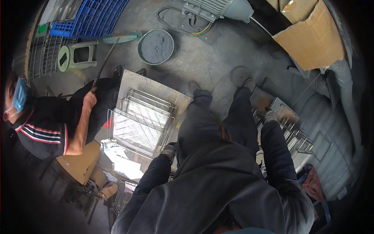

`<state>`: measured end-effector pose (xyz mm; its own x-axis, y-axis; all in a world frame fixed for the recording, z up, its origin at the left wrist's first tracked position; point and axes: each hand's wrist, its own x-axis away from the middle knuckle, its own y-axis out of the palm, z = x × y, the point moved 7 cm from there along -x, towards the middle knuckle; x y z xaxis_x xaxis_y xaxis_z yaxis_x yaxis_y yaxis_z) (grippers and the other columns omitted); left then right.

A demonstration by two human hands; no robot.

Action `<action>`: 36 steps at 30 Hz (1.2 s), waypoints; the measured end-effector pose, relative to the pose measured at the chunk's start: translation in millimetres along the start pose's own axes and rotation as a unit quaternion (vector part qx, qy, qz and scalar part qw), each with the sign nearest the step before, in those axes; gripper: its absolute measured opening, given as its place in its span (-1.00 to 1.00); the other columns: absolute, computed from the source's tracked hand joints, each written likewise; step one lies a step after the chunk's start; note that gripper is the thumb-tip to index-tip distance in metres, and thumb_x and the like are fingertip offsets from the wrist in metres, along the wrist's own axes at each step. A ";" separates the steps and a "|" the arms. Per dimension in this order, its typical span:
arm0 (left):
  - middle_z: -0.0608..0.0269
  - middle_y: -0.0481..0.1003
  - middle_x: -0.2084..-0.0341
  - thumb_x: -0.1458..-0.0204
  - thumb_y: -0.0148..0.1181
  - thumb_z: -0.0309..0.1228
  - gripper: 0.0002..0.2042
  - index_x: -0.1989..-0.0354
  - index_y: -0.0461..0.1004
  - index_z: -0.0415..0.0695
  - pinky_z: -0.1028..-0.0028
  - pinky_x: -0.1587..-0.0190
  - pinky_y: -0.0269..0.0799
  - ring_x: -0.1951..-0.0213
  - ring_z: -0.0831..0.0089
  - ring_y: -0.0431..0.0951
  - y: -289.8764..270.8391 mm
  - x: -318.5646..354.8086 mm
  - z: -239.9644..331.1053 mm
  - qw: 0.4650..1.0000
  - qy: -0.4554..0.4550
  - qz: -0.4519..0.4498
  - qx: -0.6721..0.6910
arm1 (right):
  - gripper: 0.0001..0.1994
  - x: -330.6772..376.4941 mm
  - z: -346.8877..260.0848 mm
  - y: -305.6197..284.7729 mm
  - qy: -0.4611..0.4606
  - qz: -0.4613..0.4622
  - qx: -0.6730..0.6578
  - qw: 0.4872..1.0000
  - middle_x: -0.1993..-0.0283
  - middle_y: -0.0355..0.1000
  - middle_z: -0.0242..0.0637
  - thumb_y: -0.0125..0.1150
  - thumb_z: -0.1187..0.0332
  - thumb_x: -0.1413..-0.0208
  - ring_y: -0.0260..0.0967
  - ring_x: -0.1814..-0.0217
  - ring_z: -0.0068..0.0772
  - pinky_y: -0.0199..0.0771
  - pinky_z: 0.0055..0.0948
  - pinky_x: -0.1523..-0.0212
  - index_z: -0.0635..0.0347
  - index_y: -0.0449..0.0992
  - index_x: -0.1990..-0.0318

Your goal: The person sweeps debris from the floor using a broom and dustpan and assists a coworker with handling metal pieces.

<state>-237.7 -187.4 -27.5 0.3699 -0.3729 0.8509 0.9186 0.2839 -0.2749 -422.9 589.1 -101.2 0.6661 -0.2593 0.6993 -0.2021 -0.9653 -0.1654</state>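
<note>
— Dark jacket and dusty trousers fill the lower frame as you stand over the workshop floor [218, 62], both arms down at your sides.

— Where are your hands?

— Your left hand [168, 150], gloved, rests at the near corner of the stacked wire-mesh trays [142, 121], which lie on a metal sheet [156, 87] just left of your left leg. Whether its fingers are closed on the tray edge or only touching it, you cannot tell from this angle. Your right hand [269, 116], also gloved, sits against the metal racks [296, 136] to the right of your right leg; its grip is likewise unclear.

— What could go wrong?

— The trays are stepped, not squared, so a pull at one corner could likely slide the top ones off the stack. Your feet stand close to the sheet's edge, a probable trip point.

— Anyone else nearby?

— A co-worker in a face mask [19, 95] sits at the left, one hand [89, 99] on a long rod [105, 62], near a green stool [76, 56] and a round pan of grey powder [156, 46]. A swinging rod could reach the trays.
</note>
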 end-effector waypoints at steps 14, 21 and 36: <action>0.12 0.62 0.00 -0.29 0.02 -0.22 -0.68 -0.11 0.57 -0.01 0.29 -0.03 0.54 0.02 0.23 0.63 55.3 47.7 110.7 0.997 -0.049 -0.013 -0.063 | -0.23 20.4 -24.7 62.5 0.134 -0.049 0.148 0.979 0.14 0.49 -0.11 0.40 0.64 0.02 0.51 0.29 -0.19 0.56 -0.15 0.39 0.17 0.24 -0.39; 0.07 0.60 0.06 -0.23 0.16 -0.23 -0.64 -0.15 0.52 -0.06 0.24 0.00 0.49 0.07 0.16 0.59 66.3 86.0 188.0 0.913 -0.142 -0.036 0.380 | -0.28 -3.6 52.4 37.5 0.153 -0.063 0.094 0.982 0.11 0.55 0.01 0.43 0.42 -0.08 0.57 0.26 -0.16 0.56 -0.17 0.31 0.15 0.23 -0.40; 0.22 0.62 0.08 -0.35 -0.15 -0.23 -0.64 -0.12 0.53 -0.06 0.25 -0.08 0.47 0.15 0.16 0.59 134.7 70.7 80.5 0.799 -0.212 0.095 0.554 | -0.63 50.8 -13.2 29.3 0.033 -0.032 0.443 0.895 0.19 0.62 -0.03 0.45 0.10 -0.05 0.59 0.20 0.01 0.55 -0.04 0.20 0.13 0.62 0.09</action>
<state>-99.0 -104.4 31.6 0.1908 0.0363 0.9810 0.0773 0.9957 -0.0519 -404.4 548.1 -61.3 0.6057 -0.2283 0.7623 0.5033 -0.6321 -0.5892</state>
